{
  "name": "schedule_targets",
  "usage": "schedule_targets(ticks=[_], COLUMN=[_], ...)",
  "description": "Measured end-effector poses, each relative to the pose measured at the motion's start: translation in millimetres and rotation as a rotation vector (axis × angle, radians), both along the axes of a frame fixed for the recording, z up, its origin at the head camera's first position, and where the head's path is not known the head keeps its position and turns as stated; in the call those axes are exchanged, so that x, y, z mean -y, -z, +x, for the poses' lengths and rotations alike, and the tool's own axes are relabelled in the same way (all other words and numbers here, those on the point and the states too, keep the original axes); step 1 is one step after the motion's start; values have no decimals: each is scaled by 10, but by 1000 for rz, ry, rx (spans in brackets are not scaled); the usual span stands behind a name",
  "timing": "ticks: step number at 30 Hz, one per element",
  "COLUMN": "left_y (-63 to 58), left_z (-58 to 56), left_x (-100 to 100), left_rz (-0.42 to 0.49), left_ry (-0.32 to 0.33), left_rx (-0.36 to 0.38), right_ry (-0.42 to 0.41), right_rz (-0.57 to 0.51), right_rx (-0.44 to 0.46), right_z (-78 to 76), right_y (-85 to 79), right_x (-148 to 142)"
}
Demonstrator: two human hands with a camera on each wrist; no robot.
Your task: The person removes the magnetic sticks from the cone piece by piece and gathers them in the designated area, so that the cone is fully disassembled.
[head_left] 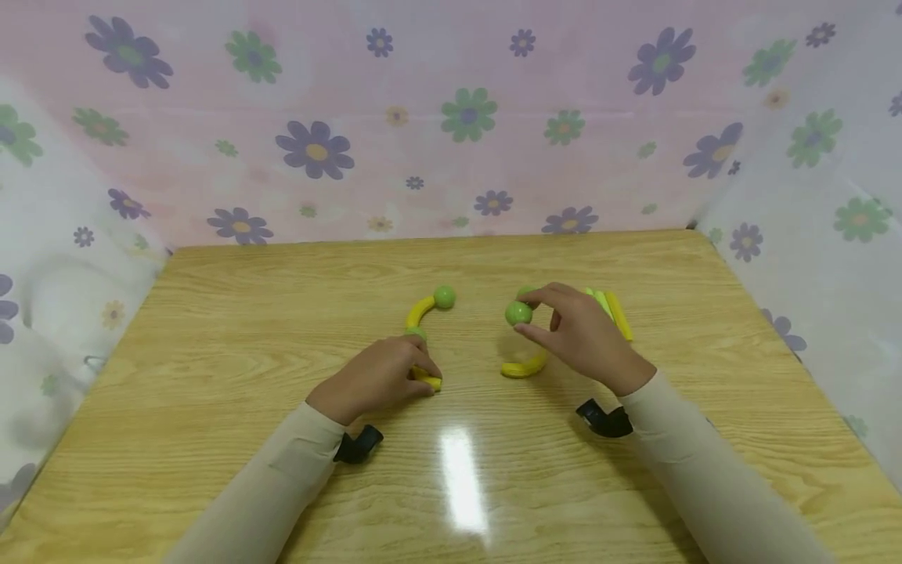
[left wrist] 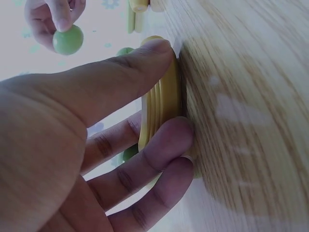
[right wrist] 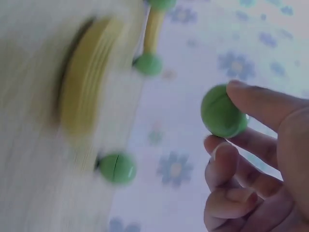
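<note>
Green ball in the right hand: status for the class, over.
Right hand: pinching green ball, off the wood-grain table. Left hand: gripping curved yellow block. Possible obstacles: another curved yellow block, another green ball nearby.

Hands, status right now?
Left hand: closed, gripping a curved yellow piece.
Right hand: closed, pinching a green ball above the table.

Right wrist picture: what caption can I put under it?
Right hand pinching a green ball, a curved yellow piece lying on the table nearby.
</note>
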State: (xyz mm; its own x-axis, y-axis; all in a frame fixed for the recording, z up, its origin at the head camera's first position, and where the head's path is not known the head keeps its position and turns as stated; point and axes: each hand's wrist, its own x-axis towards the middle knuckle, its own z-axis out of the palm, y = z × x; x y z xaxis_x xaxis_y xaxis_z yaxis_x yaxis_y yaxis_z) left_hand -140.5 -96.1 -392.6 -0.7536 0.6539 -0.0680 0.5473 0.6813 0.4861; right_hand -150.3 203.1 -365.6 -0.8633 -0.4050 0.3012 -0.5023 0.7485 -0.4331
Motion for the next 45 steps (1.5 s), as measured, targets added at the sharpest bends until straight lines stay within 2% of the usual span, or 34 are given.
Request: schedule_targets(ticks=[2,5,14,22,34,45], left_y=[2,11,2,-12,1,-1], left_z=[3,10,14,4,6,9], left_x=[-6,-9,-12,-29,-42,-38], left_rz=[2,1,3,-7,-12,-15], left_ry=[-7,-15,-22,-28,-41,-31], left_rx=[7,19,16,11,14,7], right_ry=[45,106,230,244,249,252], right_rz=[5,33,131,216,277,270], right_rx=[-29,-28,100,214,246,255], right_z=[-69,-164,-300,-371,-354,-330], right_y=[21,67,149,218,248,193], right_x=[-119,-264,-516,-573,-570,-587])
